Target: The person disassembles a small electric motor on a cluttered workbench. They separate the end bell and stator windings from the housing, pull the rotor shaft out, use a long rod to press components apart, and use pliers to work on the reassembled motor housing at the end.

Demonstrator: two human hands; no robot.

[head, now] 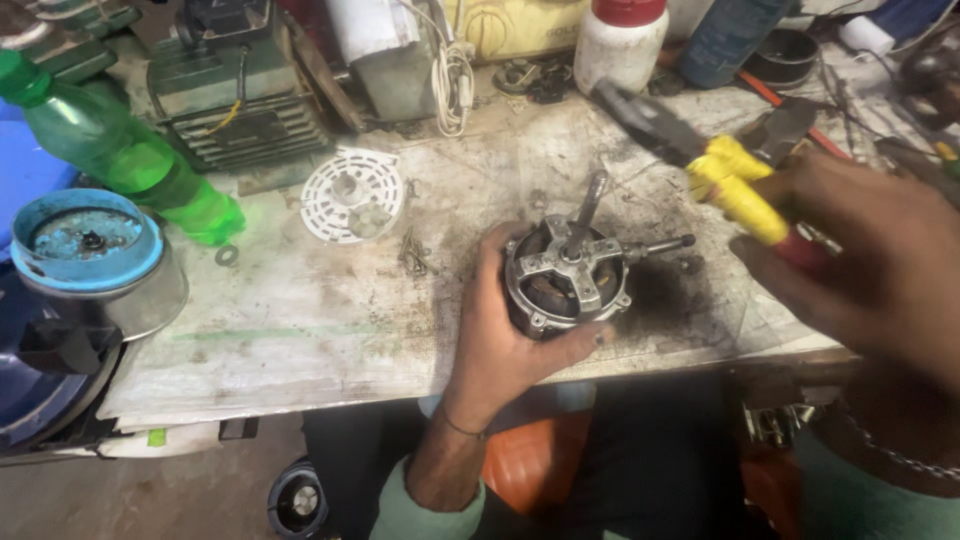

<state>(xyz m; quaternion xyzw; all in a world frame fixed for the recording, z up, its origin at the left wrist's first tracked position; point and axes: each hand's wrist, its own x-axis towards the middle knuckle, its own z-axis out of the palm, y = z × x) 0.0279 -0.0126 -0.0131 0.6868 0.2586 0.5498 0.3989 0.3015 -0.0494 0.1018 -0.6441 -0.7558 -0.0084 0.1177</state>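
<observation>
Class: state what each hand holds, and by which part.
Left hand grips the motor around its round housing. Right hand holds the pliers by their yellow handles.

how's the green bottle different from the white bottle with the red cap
The green bottle is see-through and lies on its side at the left of the bench; the white bottle is opaque and stands upright at the back. The green one shows whole, while the white one's red cap is cut off by the picture's top edge. Both rest on the bench, away from either hand.
</observation>
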